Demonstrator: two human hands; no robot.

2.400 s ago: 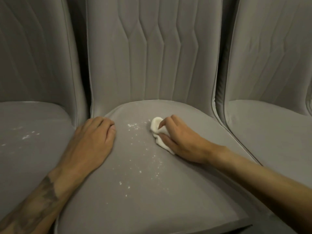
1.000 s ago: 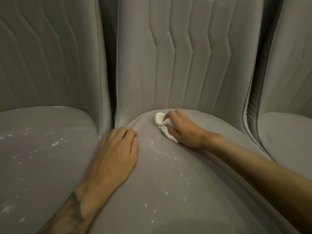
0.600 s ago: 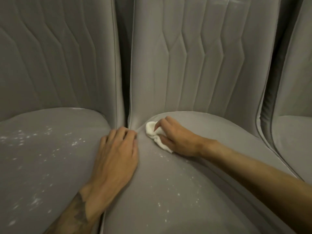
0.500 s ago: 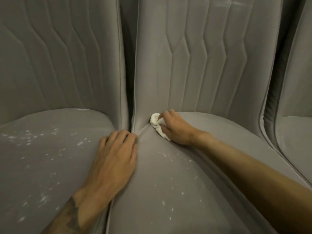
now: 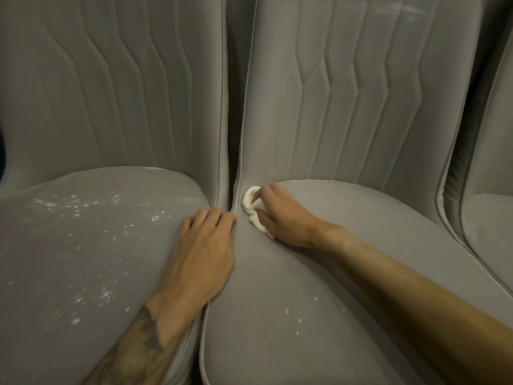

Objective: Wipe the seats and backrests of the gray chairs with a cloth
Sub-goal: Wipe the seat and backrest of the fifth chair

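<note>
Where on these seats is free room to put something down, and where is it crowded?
Free: the middle seat between the right forearm and its backrest. The left seat holds only white specks. Crowded: the back corner where the left hand, right hand and cloth meet.

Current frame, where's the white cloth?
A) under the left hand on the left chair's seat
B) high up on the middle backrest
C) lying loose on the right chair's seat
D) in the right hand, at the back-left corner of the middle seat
D: the right hand grips the white cloth at the back-left corner of the middle seat, while the left hand rests flat and holds nothing.
</note>
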